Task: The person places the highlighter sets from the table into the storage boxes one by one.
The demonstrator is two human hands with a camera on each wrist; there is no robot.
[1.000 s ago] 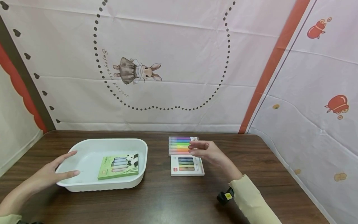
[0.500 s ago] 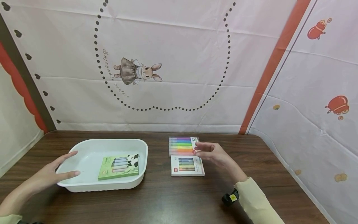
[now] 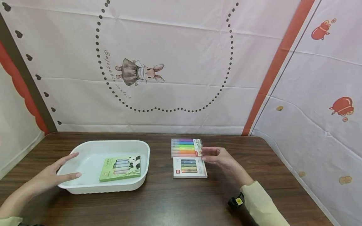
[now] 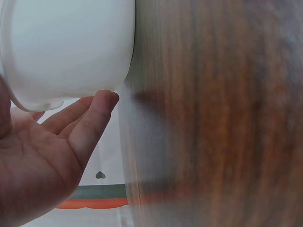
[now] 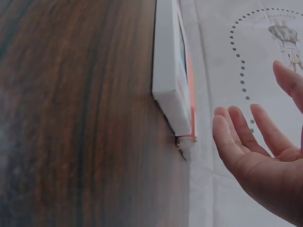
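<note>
My left hand (image 3: 45, 179) holds the left end of a white plastic tub (image 3: 85, 188), its thumb and a finger reaching over the rim. In the left wrist view, other fingers (image 4: 92, 123) lie against the tub's outer wall. Inside the tub is a green panda-print box of pens (image 3: 121, 169). My right hand (image 3: 222, 158), fingers loosely bent and apart, hovers just right of two packs. The farther is a clear pack of rainbow highlighters (image 3: 182, 147); the nearer is a white windowed box of pens (image 3: 176, 174). The right wrist view shows nothing in that hand (image 5: 270, 165).
The dark wooden table (image 3: 158, 204) runs back to a printed cloth (image 3: 181, 62) with a rabbit figure. Another cloth wall (image 3: 311, 125) stands along the right side. A black wrist camera (image 3: 235, 202) is strapped near the right sleeve (image 3: 261, 202).
My right hand has drawn back to the right and slightly nearer, uncovering the label end of the highlighter pack. The left hand, tub and packs have stayed in place.
</note>
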